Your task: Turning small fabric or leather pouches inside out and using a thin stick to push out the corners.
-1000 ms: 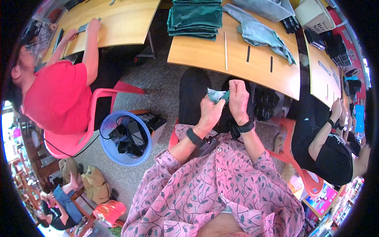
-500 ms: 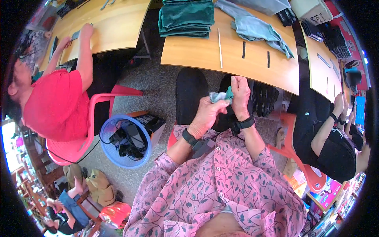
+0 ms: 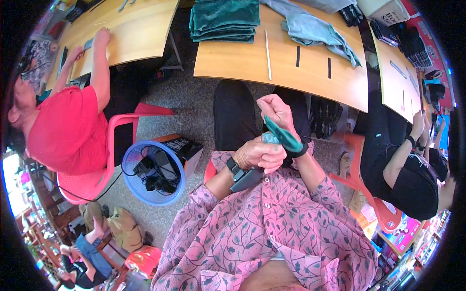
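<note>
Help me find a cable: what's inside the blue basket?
The basket holds a jumble of black boxes, with a black cable crossing its left rim. Whatever lies beneath that pile, and most of the basket's bottom, is covered.

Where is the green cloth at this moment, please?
In the head view, the green cloth is just right of centre, between the left hand and the right hand.

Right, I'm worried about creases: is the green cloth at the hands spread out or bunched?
Bunched, not spread: the green cloth shows only as a narrow piece jutting from the left hand, which hides part.
</note>
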